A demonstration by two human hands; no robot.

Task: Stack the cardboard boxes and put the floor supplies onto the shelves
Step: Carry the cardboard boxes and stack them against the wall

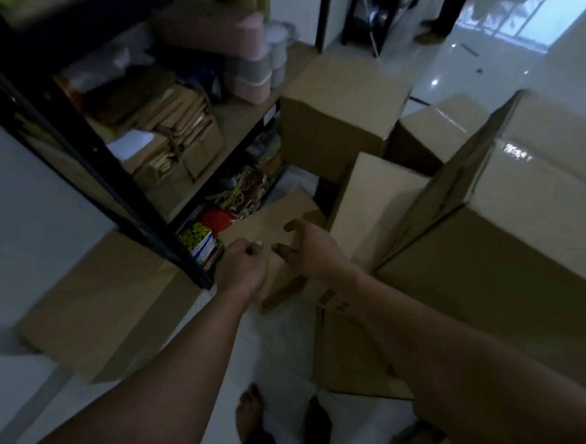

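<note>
A small cardboard box (278,221) lies tilted on the white floor beside the black shelf unit (92,171). My right hand (304,246) hovers over its top with fingers spread and curved, holding nothing. My left hand (244,267) is at the box's near left corner with fingers curled; I cannot tell whether it grips the edge. Colourful packets (245,188), a red pack (216,219) and a yellow-black pack (196,234) lie on the floor under the lowest shelf. More cardboard boxes stand around: a wide one (108,306) at left, an upright one (371,206) just right of the small box.
A big taped box (522,270) fills the right side. Two more boxes (339,115) (438,127) stand behind. Another box (348,355) sits under my right forearm. The shelf holds paper bags (174,125) and pink containers (250,51). My bare foot (249,414) is below; another person's feet (430,27) are far back.
</note>
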